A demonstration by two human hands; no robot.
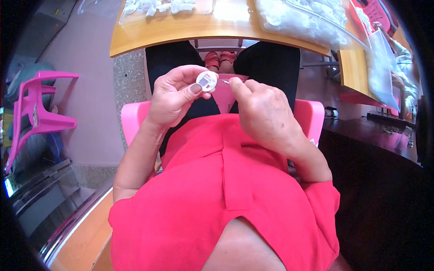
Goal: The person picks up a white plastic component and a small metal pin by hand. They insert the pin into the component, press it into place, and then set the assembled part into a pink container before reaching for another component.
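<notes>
My left hand (174, 95) pinches a small round white plastic part (208, 77) between thumb and fingers, its face with rectangular openings turned up. My right hand (266, 108) is closed just to the right of it, knuckles up. From its fingertips a small thin metal piece (225, 81) points at the white part, with a narrow gap between them. The rest of that piece is hidden by the fingers, so I cannot tell its kind. Both hands are held above my lap, short of the table edge.
Ahead is a wooden table (181, 34) bearing a shallow clear tray (205, 6) and a larger clear bin (312, 28), both with white plastic parts. A pink plastic chair (38, 108) stands left. At far right another person's sleeve (403, 56) shows beside a dark tabletop (361, 131).
</notes>
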